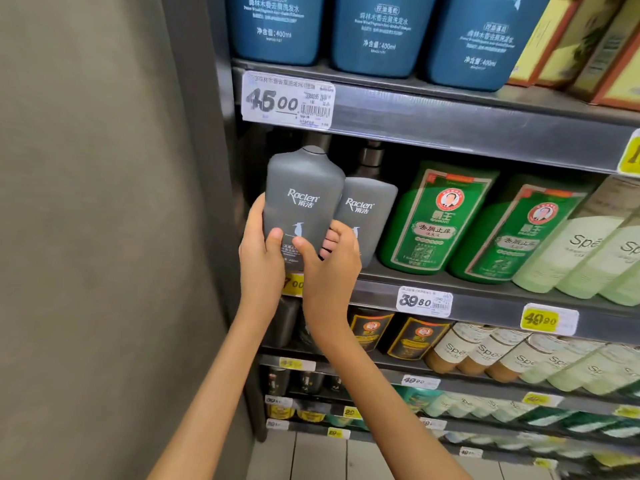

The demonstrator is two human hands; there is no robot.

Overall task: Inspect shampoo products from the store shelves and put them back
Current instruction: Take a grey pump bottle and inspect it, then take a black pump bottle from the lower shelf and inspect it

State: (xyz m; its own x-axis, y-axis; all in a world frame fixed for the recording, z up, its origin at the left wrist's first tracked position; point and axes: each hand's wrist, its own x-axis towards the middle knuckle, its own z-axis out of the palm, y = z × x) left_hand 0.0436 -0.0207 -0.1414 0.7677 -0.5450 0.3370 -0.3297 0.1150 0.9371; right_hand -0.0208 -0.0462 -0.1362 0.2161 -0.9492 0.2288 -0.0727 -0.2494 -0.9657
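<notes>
Supermarket shelving is filling the view while the left hand (261,261) and right hand (329,268), both clasped around the base of a grey Raclen bottle (301,202), are holding it upright at the shelf edge (381,292). Its twin bottle (367,216) is standing at three o'clock, touching it; I judge this one is mid-inspection or going back, with green bottles (440,216) farther right apparently untouched.

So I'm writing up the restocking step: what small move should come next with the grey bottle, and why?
Probably ease the grey Raclen bottle straight back into the gap at the shelf's left end. Both the left hand and right hand grip its lower half, it is upright, label outward, beside the matching bottle already standing there.
</notes>
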